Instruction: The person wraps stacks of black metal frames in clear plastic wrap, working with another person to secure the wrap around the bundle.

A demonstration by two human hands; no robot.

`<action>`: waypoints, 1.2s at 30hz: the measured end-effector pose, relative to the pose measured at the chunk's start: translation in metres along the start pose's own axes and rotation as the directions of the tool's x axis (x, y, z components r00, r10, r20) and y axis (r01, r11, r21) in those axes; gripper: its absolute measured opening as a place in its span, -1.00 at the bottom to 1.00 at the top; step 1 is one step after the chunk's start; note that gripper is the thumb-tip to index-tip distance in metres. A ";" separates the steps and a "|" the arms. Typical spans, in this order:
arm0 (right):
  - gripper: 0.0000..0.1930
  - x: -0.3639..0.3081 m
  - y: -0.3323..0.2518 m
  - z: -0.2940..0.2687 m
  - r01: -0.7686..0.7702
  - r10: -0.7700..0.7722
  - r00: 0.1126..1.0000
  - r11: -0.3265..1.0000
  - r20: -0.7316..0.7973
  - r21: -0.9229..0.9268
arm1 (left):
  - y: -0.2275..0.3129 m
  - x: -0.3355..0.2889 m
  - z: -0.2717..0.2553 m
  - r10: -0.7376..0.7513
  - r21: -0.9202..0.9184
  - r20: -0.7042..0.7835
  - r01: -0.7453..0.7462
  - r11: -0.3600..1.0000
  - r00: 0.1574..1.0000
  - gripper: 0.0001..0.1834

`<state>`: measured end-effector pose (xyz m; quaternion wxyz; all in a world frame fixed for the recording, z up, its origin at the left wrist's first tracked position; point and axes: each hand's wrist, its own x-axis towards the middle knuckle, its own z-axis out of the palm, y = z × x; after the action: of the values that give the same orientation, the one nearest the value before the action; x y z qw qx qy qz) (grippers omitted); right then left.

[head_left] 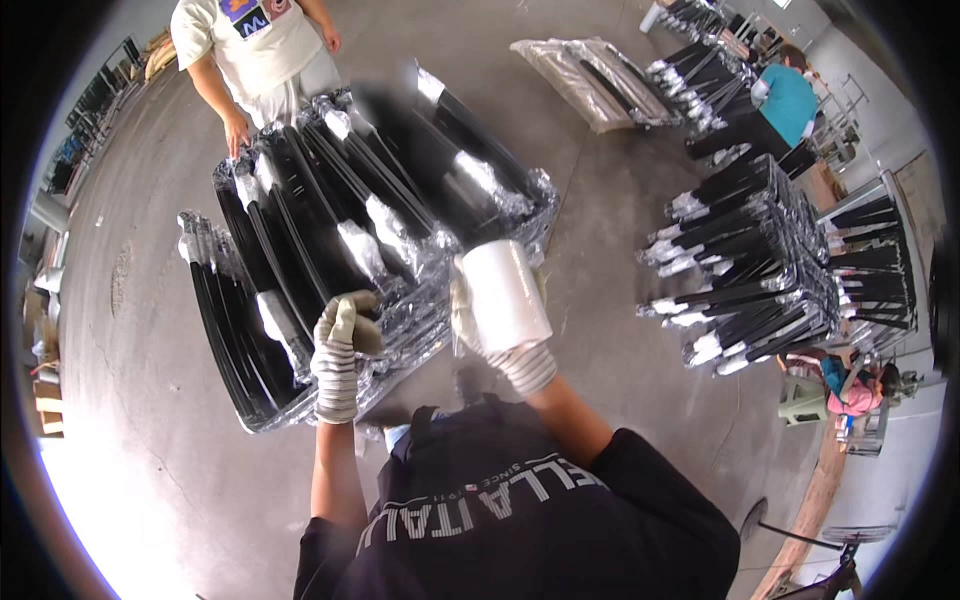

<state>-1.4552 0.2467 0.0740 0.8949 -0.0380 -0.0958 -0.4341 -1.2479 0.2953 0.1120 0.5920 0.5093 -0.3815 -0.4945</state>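
Observation:
My right hand (466, 318), in a pale glove with a ribbed cuff, is closed around a white roll of stretch film (508, 297). It holds the roll tilted, just off the near right side of a large bundle of long black bars (290, 215). The bundle is wrapped in clear film and has white padding between the bars. My left hand (346, 330), gloved the same way, is by the bundle's near edge with its fingers curled in. Whatever those fingers hold, if anything, cannot be made out.
Across the bundle stands a person in a pale T-shirt (250, 50), one hand at its far left corner. More wrapped stacks of black bars (750, 265) stand at right. A flat wrapped pack (590, 80) lies beyond. Two people are at the right; a fan (850, 545) stands lower right.

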 end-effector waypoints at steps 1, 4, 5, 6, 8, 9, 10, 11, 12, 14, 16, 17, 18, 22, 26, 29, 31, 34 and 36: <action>-0.15 -0.003 -0.001 0.004 0.013 -0.011 0.997 1.000 -0.083 0.022 | 0.005 -0.005 0.006 0.008 -0.041 -0.021 -0.009 0.999 1.000 -0.74; -0.21 -0.012 -0.002 -0.029 0.086 -0.088 0.996 0.991 -0.018 -0.100 | -0.017 0.012 -0.004 0.401 0.629 0.303 -0.498 0.597 0.864 -0.44; -0.22 -0.012 -0.004 -0.030 0.094 -0.090 0.995 0.992 0.054 -0.081 | -0.005 0.001 0.009 0.401 0.731 0.409 -0.558 0.393 0.819 -0.36; -0.24 -0.008 0.008 -0.009 0.063 -0.064 0.998 0.997 0.015 0.040 | -0.028 0.008 -0.009 0.356 0.703 0.504 -0.613 0.360 0.787 -0.28; -0.21 -0.018 -0.005 -0.029 0.069 -0.069 0.998 0.995 0.007 -0.075 | -0.020 -0.010 0.023 0.359 0.636 0.594 -0.694 0.338 0.720 -0.07; -0.21 -0.015 0.002 -0.025 0.024 -0.009 0.996 0.986 -0.085 0.168 | -0.023 -0.015 0.020 0.369 0.584 0.619 -0.720 0.375 0.694 0.01; -0.21 -0.016 0.002 -0.020 0.051 0.023 0.982 0.921 -0.185 0.387 | -0.015 -0.022 0.026 0.337 0.573 0.644 -0.724 0.383 0.687 0.04; -0.21 -0.017 -0.004 -0.020 0.070 -0.031 0.987 0.968 -0.161 0.241 | -0.003 -0.025 0.037 0.320 0.553 0.679 -0.747 0.370 0.661 0.07; -0.22 -0.013 0.000 -0.016 0.058 -0.044 0.991 0.992 -0.125 0.110 | -0.007 -0.033 0.040 0.319 0.589 0.677 -0.748 0.307 0.663 0.05; -0.24 -0.022 0.002 -0.021 0.107 -0.037 0.976 0.938 -0.214 0.329 | -0.006 -0.029 0.037 0.405 0.556 0.634 -0.752 0.353 0.659 0.05; -0.29 -0.044 -0.004 -0.054 0.177 -0.139 0.928 0.981 -0.346 0.081 | -0.028 -0.021 0.044 0.399 0.558 0.563 -0.689 0.462 0.724 0.04; -0.32 -0.031 -0.012 -0.052 0.188 -0.205 0.938 0.978 -0.281 -0.085 | -0.030 -0.012 0.051 0.437 0.533 0.574 -0.721 0.443 0.693 0.03; -0.34 -0.014 -0.016 -0.050 0.195 -0.245 0.946 0.953 -0.210 -0.232 | -0.036 -0.012 0.050 0.464 0.524 0.579 -0.742 0.418 0.670 0.02; -0.38 -0.035 -0.014 -0.077 0.253 -0.275 0.895 0.961 -0.351 -0.108 | -0.045 -0.015 0.063 0.420 0.549 0.543 -0.686 0.477 0.727 -0.13; -0.33 -0.012 -0.009 -0.032 0.249 -0.254 0.922 0.967 -0.292 -0.053 | -0.057 0.005 0.072 0.553 0.583 0.431 -0.688 0.432 0.713 -0.31; -0.30 -0.006 -0.011 -0.013 0.250 -0.233 0.919 0.968 -0.319 0.013 | -0.058 0.021 0.087 0.594 0.408 0.339 -0.683 0.605 0.729 -0.39; -0.31 -0.001 -0.023 -0.032 0.320 -0.307 0.926 0.947 -0.219 0.028 | -0.050 0.020 0.096 0.547 0.330 0.298 -0.622 0.710 0.782 -0.40; -0.33 0.011 -0.036 -0.029 0.448 -0.407 0.854 0.892 -0.323 0.059 | -0.036 0.031 0.106 0.616 0.341 0.218 -0.650 0.679 0.757 -0.44; -0.37 0.019 -0.032 -0.004 0.416 -0.390 0.885 0.908 -0.254 0.056 | -0.036 0.038 0.107 0.621 0.350 0.150 -0.629 0.694 0.769 -0.49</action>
<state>-1.4687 0.2114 0.0735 0.7907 0.0836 -0.0177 -0.6062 -1.3492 0.2342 0.0952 0.6103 0.4490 -0.6258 -0.1853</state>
